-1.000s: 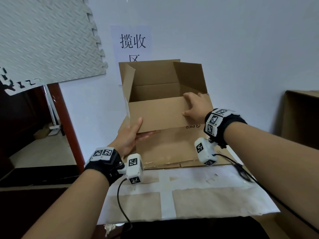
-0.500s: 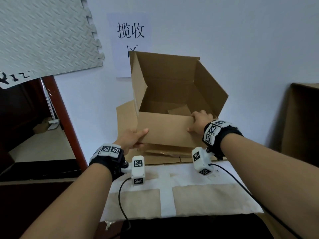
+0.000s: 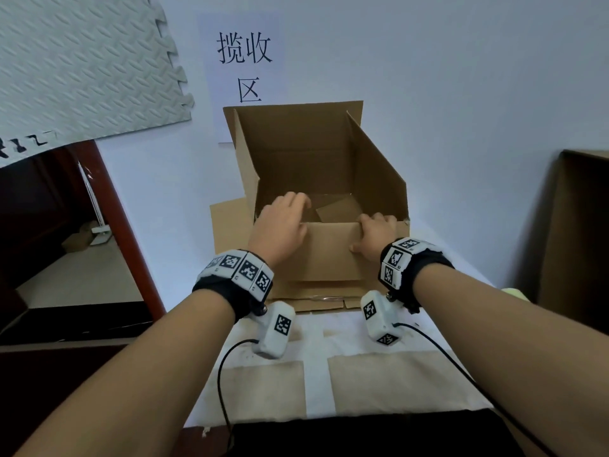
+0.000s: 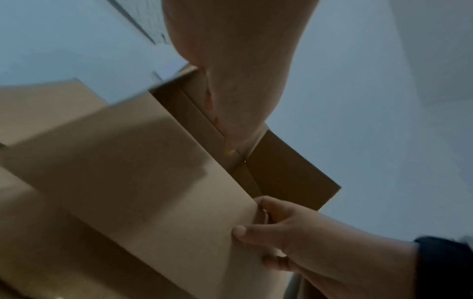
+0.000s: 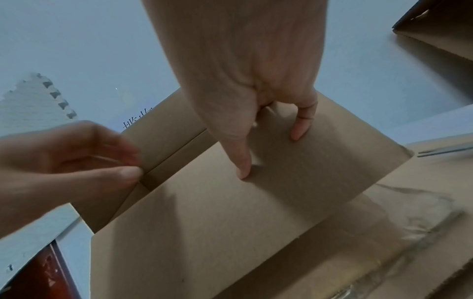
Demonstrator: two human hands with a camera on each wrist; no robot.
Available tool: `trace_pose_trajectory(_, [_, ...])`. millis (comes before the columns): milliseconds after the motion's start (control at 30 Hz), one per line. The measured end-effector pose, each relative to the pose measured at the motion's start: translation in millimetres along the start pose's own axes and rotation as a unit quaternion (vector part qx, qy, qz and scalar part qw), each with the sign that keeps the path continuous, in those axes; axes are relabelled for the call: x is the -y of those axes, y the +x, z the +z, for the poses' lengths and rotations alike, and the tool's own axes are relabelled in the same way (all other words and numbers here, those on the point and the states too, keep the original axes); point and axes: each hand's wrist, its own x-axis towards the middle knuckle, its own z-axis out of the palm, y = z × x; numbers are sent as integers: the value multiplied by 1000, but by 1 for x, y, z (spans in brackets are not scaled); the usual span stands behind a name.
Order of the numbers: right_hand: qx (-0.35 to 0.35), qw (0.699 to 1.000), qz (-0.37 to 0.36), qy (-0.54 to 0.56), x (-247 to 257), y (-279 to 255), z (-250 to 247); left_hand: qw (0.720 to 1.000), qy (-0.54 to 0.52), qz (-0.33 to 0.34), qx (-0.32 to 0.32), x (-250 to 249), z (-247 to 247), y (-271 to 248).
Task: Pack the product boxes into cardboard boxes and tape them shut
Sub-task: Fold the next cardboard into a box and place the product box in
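Wall sign (image 3: 244, 70): white paper sheet printed with black characters "揽收区", fixed to the pale wall directly behind the cardboard box, which hides its lower edge.

Cardboard box (image 3: 309, 159): plain brown corrugated carton, no print visible on the faces shown. Standing open-topped, flaps raised at the back, left and right. Inside, a bottom flap shows tilted and not lying flat. The box sits on flattened cardboard sheets (image 3: 227, 222) that stick out to its left and in front of it.

Left hand (image 3: 280, 225): reaching over the box's near wall at its left end, fingers curved down into the interior. Whether they hold anything cannot be told; the right wrist view shows fingertips drawn close together but blurred.

Right hand (image 3: 374, 237): gripping the near wall's top edge at its right end, thumb (image 5: 242, 161) pressed on the outer face, fingers hooked over the rim.

Table cover (image 3: 316, 338): white paper with brown panels, in front of the box.

Foam mat (image 3: 82, 61): grey, textured, interlocking edge, on the wall up and left of the box.

Wrist bands (image 3: 240, 270): black, carrying white square-code markers.
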Motion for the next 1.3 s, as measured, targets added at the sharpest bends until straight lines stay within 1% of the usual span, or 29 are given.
trace_pose_trajectory(33, [-4, 1000, -3, 3, -1, 0, 1, 999, -3, 3, 39, -1, 6, 5])
trace_pose_trajectory(67, [-8, 1000, -7, 6, -2, 0, 1, 996, -6, -10, 91, -3, 11, 10])
trace_pose_trajectory(133, [-9, 1000, -18, 16, -5, -1, 1, 977, 14, -51, 208, -3, 20, 16])
trace_pose_trajectory(167, [-4, 999, -27, 22, -7, -1, 0, 965, 31, -66, 252, -3, 23, 18])
trace_pose_trajectory(200, [1, 999, -38, 28, -9, -1, -1, 957, 44, -77, 276, -3, 25, 19])
trace_pose_trajectory(233, [2, 998, -48, 37, -11, -2, -1, 954, 48, -84, 285, -4, 26, 19])
trace_pose_trajectory(333, [-16, 993, -68, 92, -17, -5, 0, 955, 27, -96, 279, -6, 28, 20])
trace_pose_trajectory(433, [-81, 981, -87, 152, -25, -10, -2, 959, 10, -108, 262, -6, 30, 19])
trace_pose_trajectory(500, [-116, 967, -78, 214, -32, -14, -7, 961, 9, -113, 251, -4, 32, 18])
trace_pose_trajectory(567, [-129, 952, -46, 275, -40, -18, -14, 964, 20, -113, 239, -4, 36, 17])
trace_pose_trajectory(633, [-147, 945, -15, 292, -48, -20, -21, 967, 31, -112, 229, -6, 37, 18])
trace_pose_trajectory(700, [-178, 940, 7, 290, -56, -22, -29, 966, 31, -112, 230, -9, 34, 19])
trace_pose_trajectory(767, [-217, 935, 11, 279, -62, -23, -35, 967, 26, -110, 228, -11, 29, 21])
trace_pose_trajectory(800, [-225, 936, 4, 270, -65, -22, -38, 969, 26, -104, 222, -12, 25, 21])
trace_pose_trajectory(833, [-223, 940, -1, 260, -66, -21, -38, 971, 29, -95, 216, -13, 22, 21])
trace_pose_trajectory(900, [-199, 950, 6, 241, -67, -19, -39, 975, 41, -64, 210, -15, 17, 20])
trace_pose_trajectory(1000, [-178, 953, 31, 242, -62, -21, -35, 975, 50, -17, 215, -18, 9, 16])
trace_pose_trajectory(1100, [-165, 941, 49, 291, -56, -26, -29, 975, 50, 0, 219, -22, -5, 14])
trace_pose_trajectory(1200, [-168, 929, 26, 330, -50, -33, -28, 975, 52, 5, 218, -22, -19, 9])
trace_pose_trajectory(1300, [-185, 920, 8, 345, -45, -43, -34, 978, 47, 8, 203, -22, -30, 3])
